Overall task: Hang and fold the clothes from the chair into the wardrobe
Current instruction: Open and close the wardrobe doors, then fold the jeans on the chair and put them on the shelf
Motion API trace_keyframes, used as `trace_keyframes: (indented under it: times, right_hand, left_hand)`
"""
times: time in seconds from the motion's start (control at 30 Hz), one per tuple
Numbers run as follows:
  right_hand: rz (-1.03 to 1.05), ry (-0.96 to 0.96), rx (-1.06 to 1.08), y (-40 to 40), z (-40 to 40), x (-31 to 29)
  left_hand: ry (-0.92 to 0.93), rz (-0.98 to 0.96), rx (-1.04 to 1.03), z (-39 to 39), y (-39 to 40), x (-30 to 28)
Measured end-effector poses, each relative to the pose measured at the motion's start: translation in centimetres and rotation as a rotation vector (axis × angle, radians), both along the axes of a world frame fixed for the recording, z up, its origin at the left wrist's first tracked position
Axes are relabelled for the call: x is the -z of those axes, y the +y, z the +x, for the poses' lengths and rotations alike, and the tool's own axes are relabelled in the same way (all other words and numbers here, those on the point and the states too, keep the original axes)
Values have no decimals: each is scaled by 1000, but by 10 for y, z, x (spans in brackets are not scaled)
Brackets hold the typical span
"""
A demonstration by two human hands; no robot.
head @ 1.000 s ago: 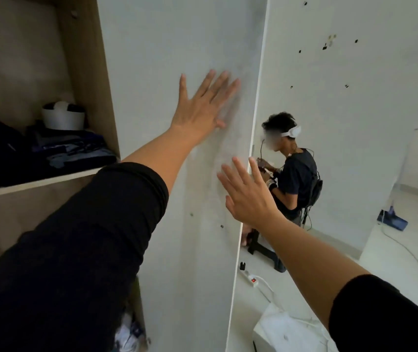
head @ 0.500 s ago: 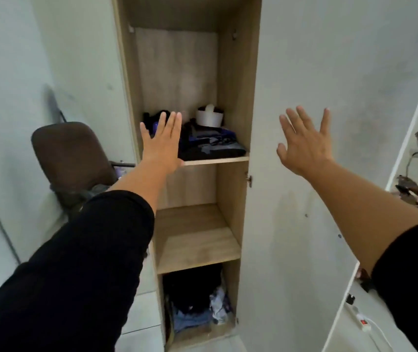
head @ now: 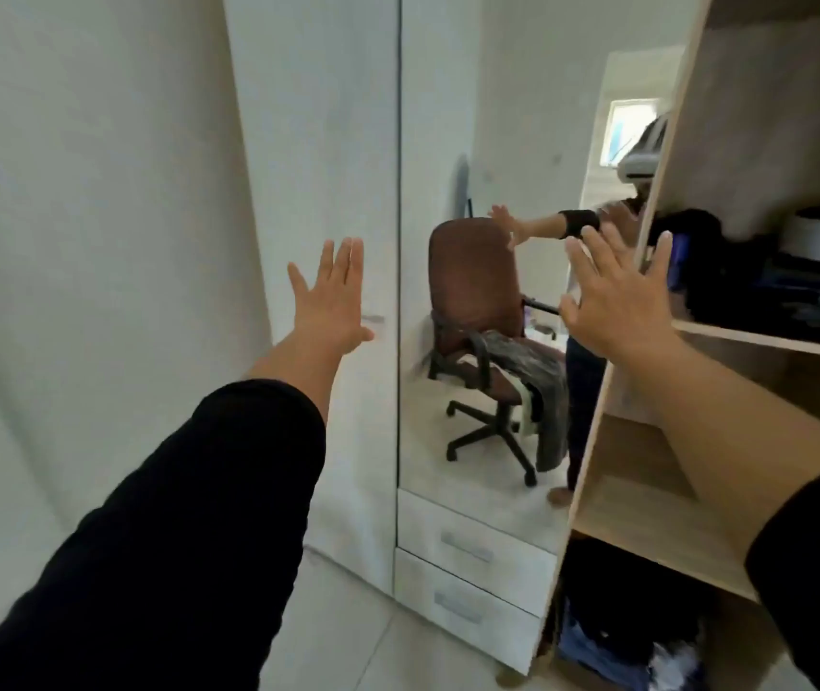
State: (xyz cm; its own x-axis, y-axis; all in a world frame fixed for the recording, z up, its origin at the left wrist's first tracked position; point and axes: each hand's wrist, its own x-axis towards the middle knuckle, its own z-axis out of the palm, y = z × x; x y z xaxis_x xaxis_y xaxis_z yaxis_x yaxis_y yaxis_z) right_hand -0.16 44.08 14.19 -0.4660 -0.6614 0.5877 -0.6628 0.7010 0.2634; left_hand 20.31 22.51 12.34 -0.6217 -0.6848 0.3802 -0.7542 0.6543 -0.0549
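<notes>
Fingers [head: 343, 261] of left hand [head: 330, 304] and right hand [head: 617, 301] straight, spread wide, holding nothing.

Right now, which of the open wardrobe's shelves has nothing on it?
The middle shelf: bare wood. The upper shelf holds dark folded clothes, and the bottom compartment holds a dark and blue pile.

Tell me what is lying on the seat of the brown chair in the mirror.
A grey garment is draped over the brown chair, hanging past the seat's front edge, with something pale beneath it. Whatever lies under the fabric is covered.
</notes>
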Motion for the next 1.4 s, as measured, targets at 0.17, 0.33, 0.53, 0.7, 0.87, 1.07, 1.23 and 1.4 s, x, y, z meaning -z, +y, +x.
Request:
trace_keyframes:
  times: [0.17,0.33,0.53,0.7,0.87,1.07,1.23,1.4]
  right_hand:
    - [66,13,-218,-101,60,10]
    - [116,5,-458,-187,126,27]
    - [208,-43,-818,-264,232,64]
    - [318,-34,-1109,-289,326,105]
    - [438,-49,-1319,-283,412,149]
    - [593,-72,-1469,-238,500,206]
    - [695,-46,-1543,-199,562,242]
    - [800,-75,-1576,-167,606,286]
  left_hand:
    - [-37,23,-264,107,-42,9]
    - [-38,58,-505,202,-58,24]
    - [-51,149,-854,317,-33,54]
    - [-52,270,-1153,404,24,85]
    - [-40,428,-1427,470,109,130]
    - [30,603,-1609,526,198,174]
    - [60,673,-1655,564,237,198]
    - [60,766,-1637,595,252,242]
